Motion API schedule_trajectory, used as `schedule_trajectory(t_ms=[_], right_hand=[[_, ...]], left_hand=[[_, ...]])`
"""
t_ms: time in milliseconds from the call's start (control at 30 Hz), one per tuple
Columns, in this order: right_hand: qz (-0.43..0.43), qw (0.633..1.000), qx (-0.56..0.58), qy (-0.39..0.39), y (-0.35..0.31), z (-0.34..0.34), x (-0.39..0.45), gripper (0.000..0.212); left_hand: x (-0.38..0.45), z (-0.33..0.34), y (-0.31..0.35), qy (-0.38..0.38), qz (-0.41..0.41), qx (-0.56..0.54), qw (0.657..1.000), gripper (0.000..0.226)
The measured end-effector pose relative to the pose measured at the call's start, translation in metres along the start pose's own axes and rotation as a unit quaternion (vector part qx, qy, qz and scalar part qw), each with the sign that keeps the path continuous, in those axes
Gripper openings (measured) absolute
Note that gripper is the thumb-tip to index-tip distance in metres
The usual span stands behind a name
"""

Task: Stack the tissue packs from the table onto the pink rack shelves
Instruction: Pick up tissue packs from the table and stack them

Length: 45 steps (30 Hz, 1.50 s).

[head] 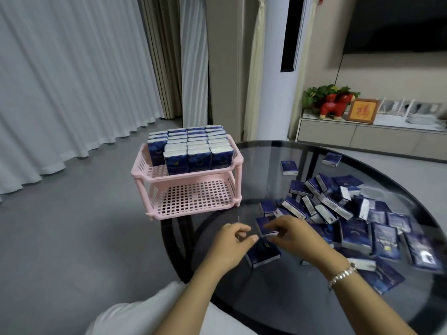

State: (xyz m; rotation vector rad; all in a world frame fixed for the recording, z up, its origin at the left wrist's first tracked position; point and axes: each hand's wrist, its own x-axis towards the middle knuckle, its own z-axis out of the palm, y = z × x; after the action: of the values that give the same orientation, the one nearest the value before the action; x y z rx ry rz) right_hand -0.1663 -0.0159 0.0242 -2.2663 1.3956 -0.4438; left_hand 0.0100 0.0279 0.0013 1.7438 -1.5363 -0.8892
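A pink two-shelf rack (142, 170) stands at the left edge of the round glass table (314, 310). Its top shelf is packed with upright dark-blue tissue packs (191, 151); the lower shelf (196, 197) holds nothing. A loose heap of tissue packs (343, 213) lies on the table to the right. My right hand (295, 233) pinches one tissue pack (262, 223) at the heap's near-left edge. My left hand (232, 240) is close beside it, fingers curled, thumb tip at the corner of another pack (263, 255) lying below. Whether that hand holds it is unclear.
Two single packs (289, 168) (331, 158) lie apart at the table's far side. Grey floor and white curtains (60, 93) lie to the left. A low cabinet (362, 134) with a red figurine, a plant and a framed picture stands behind the table.
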Motion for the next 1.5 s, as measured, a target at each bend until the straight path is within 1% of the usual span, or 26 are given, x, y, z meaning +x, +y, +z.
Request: schedule_trajectory(t_ms=[100,167,267,333,433,500,567,600,633,667,733,767,833,900,933,1033,1067,1100,1167,1200,1300,1333,1400,1433,1467,1500], right_hand=[[0.027,0.999,-0.017,-0.001,0.013,0.015,-0.008,0.033],[0.033,0.999,-0.008,-0.008,0.019,0.025,-0.013,0.035],[0.032,0.999,0.034,0.016,0.021,0.037,-0.019,0.036],[0.030,0.996,0.070,0.044,0.020,0.043,-0.020,0.035],[0.023,0.990,0.124,0.056,0.016,0.045,-0.018,0.032],[0.031,0.987,0.138,0.080,0.015,0.041,-0.015,0.030],[0.051,0.977,0.125,0.163,0.016,0.033,-0.009,0.027],[0.058,0.971,0.100,0.210,0.018,0.029,-0.004,0.027],[0.063,0.966,0.059,0.244,0.020,0.024,0.001,0.030],[0.073,0.964,0.006,0.255,0.023,0.022,0.006,0.037],[0.098,0.966,-0.086,0.225,0.029,0.019,0.015,0.051],[0.105,0.966,-0.114,0.206,0.032,0.019,0.018,0.054],[0.113,0.967,-0.138,0.181,0.037,0.022,0.022,0.053],[0.115,0.967,-0.141,0.176,0.042,0.026,0.024,0.049],[0.111,0.967,-0.140,0.181,0.042,0.027,0.024,0.044],[0.051,0.958,-0.141,0.246,0.043,0.029,0.022,0.014],[0.018,0.954,-0.137,0.267,0.043,0.030,0.021,0.011],[-0.016,0.952,-0.127,0.277,0.044,0.032,0.018,0.015],[-0.075,0.959,-0.103,0.255,0.043,0.037,0.011,0.026],[-0.096,0.963,-0.094,0.235,0.042,0.039,0.007,0.028],[-0.128,0.969,-0.104,0.183,0.042,0.042,-0.003,0.020],[-0.126,0.971,-0.096,0.181,0.041,0.041,-0.004,0.017],[-0.084,0.978,-0.029,0.188,0.036,0.037,-0.003,0.019],[-0.046,0.982,0.011,0.181,0.034,0.034,-0.001,0.026],[-0.014,0.985,0.028,0.168,0.032,0.032,0.002,0.037],[0.009,0.989,0.010,0.144,0.031,0.031,0.006,0.052]], left_hand=[[0.000,0.013,-0.010,-0.054,-0.027,0.084,0.995,0.049],[-0.001,0.017,-0.015,-0.083,-0.032,0.140,0.986,0.051],[0.000,0.021,-0.018,-0.079,-0.030,0.143,0.986,0.048],[0.002,0.021,-0.020,-0.060,-0.037,0.100,0.992,0.047],[0.008,0.016,-0.021,-0.045,-0.076,-0.036,0.995,0.043],[0.011,0.014,-0.021,-0.019,-0.091,-0.099,0.991,0.041],[0.014,0.011,-0.019,0.016,-0.096,-0.167,0.981,0.035],[0.015,0.009,-0.017,0.026,-0.100,-0.205,0.973,0.032],[0.015,0.008,-0.016,0.032,-0.104,-0.239,0.965,0.031],[0.015,0.008,-0.016,0.037,-0.108,-0.262,0.958,0.031],[0.015,0.007,-0.015,0.039,-0.111,-0.285,0.951,0.028],[0.015,0.008,-0.015,0.037,-0.110,-0.293,0.949,0.026],[0.014,0.008,-0.015,0.035,-0.109,-0.312,0.943,0.023],[0.014,0.007,-0.015,0.033,-0.107,-0.328,0.938,0.021],[0.013,0.007,-0.015,0.033,-0.106,-0.332,0.937,0.021],[0.013,0.006,-0.016,0.038,-0.111,-0.334,0.935,0.027],[0.013,0.006,-0.016,0.042,-0.111,-0.336,0.934,0.028],[0.013,0.005,-0.016,0.046,-0.112,-0.340,0.933,0.029],[0.013,0.004,-0.017,0.057,-0.116,-0.345,0.930,0.030],[0.013,0.004,-0.017,0.061,-0.119,-0.347,0.928,0.031],[0.013,0.004,-0.019,0.062,-0.127,-0.346,0.927,0.031],[0.013,0.005,-0.019,0.061,-0.128,-0.345,0.928,0.032],[0.013,0.006,-0.019,0.057,-0.127,-0.344,0.929,0.032],[0.013,0.006,-0.019,0.055,-0.127,-0.343,0.929,0.031],[0.012,0.006,-0.018,0.053,-0.127,-0.343,0.929,0.030],[0.012,0.005,-0.018,0.051,-0.126,-0.342,0.930,0.029]])
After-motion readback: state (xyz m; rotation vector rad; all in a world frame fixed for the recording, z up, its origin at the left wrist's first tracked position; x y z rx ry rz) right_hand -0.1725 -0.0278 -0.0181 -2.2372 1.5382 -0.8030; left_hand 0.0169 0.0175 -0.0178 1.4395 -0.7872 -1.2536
